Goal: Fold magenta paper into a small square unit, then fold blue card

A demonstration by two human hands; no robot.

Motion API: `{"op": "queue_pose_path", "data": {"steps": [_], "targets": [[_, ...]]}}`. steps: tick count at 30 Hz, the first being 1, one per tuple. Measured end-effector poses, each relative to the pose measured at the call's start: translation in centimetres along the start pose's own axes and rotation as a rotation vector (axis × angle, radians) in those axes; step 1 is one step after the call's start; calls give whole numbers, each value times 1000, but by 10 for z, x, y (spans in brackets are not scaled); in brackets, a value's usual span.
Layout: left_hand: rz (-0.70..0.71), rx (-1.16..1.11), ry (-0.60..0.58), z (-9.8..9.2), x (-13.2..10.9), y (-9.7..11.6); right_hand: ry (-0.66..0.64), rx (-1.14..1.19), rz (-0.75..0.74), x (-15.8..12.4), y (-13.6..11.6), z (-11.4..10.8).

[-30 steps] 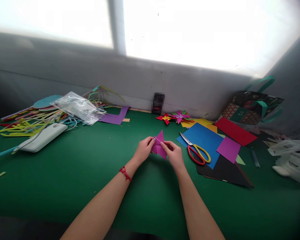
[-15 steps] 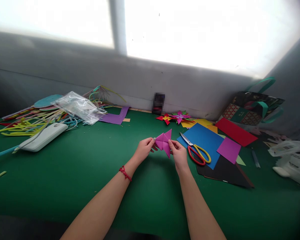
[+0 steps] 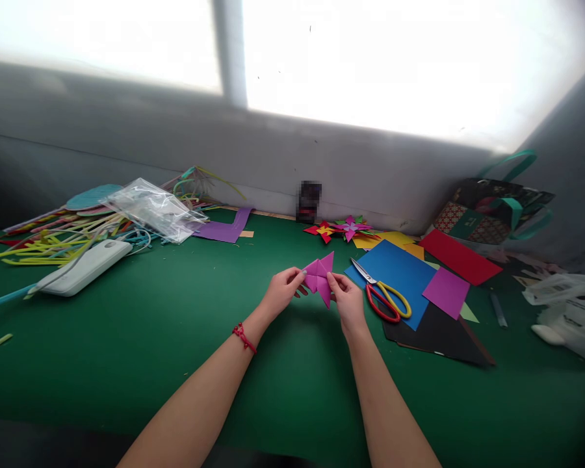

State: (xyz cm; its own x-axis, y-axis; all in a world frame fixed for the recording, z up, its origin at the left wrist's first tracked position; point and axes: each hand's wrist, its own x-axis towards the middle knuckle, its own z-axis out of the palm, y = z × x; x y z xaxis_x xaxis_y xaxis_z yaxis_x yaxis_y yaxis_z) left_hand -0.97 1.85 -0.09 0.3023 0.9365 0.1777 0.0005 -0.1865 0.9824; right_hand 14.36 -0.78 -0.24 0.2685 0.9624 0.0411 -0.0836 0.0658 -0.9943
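Observation:
A folded magenta origami paper piece [image 3: 320,275] with pointed flaps is held up between my two hands over the green table. My left hand [image 3: 285,287] pinches its left corner between thumb and fingers. On the other side, my right hand [image 3: 346,297] grips the piece near its middle right edge, the thumb in front and the fingers behind. One flap points up to the right and another points down. The scissors [image 3: 389,301], with one red and one yellow handle, lie just right of my right hand on a blue paper sheet [image 3: 394,263].
Folded paper flowers [image 3: 351,227] lie at the back. To the right are a red sheet [image 3: 461,257], a magenta square [image 3: 446,292], black paper [image 3: 433,335] and a plastic bag [image 3: 572,312]. A white glue gun-like device [image 3: 85,266] and several pipe cleaners [image 3: 43,250] occupy the left.
My left thumb and fingers have shifted slightly right over the paper's left corner. The paper and my right hand have moved very slightly left.

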Motion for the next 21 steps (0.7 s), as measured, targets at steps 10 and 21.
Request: {"op": "queue_pose_path", "data": {"steps": [10,21], "targets": [[-12,-46,116,0,1,-4,-58,-300,-255,-12,-6,13],[0,2,182,-3,2,-4,-2,-382,-321,-14,-7,14]]}}
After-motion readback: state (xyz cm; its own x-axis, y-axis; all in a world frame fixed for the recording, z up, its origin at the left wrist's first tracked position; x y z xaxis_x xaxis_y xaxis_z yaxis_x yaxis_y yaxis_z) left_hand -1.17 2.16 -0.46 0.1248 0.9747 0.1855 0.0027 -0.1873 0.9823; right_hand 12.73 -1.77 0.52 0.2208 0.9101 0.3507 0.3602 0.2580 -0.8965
